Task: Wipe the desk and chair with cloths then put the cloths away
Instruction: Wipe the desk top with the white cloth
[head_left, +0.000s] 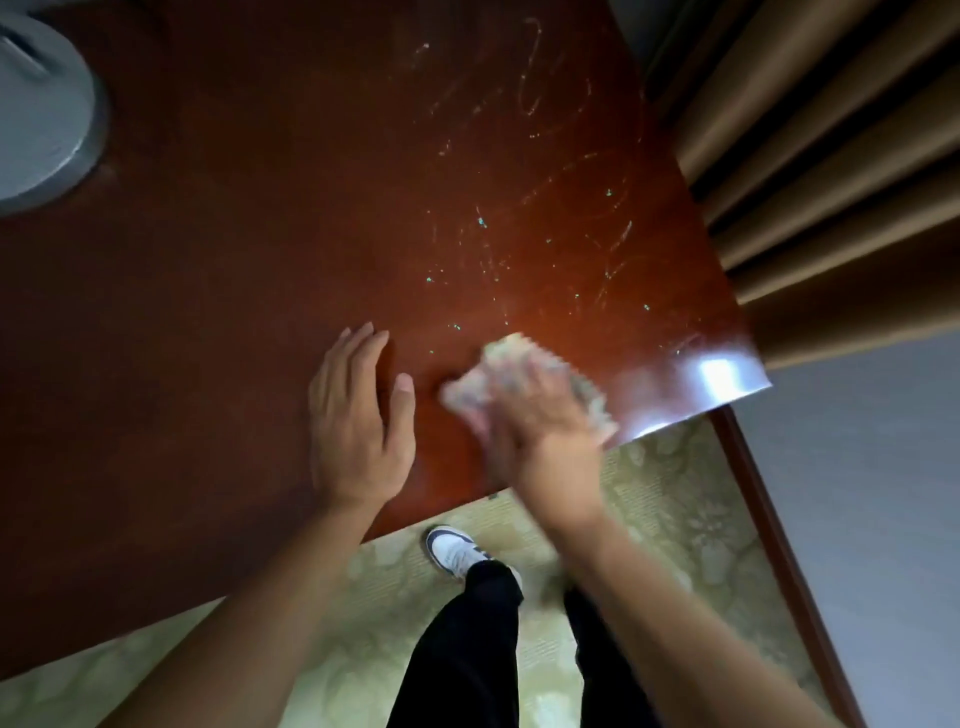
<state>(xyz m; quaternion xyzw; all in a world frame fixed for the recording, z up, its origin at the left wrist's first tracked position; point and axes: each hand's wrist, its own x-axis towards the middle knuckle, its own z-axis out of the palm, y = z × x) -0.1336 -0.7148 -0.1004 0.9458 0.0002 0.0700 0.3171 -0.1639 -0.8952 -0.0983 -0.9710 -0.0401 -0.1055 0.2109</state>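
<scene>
My right hand (540, 431) presses a pale cloth (511, 379) flat against the desk (234, 291) near its front right corner; the hand is blurred, its fingers spread straight over the cloth rather than curled round it, and crumpled edges of the cloth show beyond the fingertips and at the desk's front edge. Just beside it, my left hand (358, 415) lies open, palm down on the reddish-brown wood, fingers together and thumb out toward the cloth without touching it. Beyond the hands, pale scratch-like streaks (545, 156) and small bright specks mark the surface, and a glare patch (717, 376) shines at the corner. A grey round object (41, 109) sits at the desk's far left. Brown curtains (831, 171) hang at right. Below the desk edge, my dark trousers (467, 649) and a white shoe (454, 548) stand on patterned green carpet (665, 519).
</scene>
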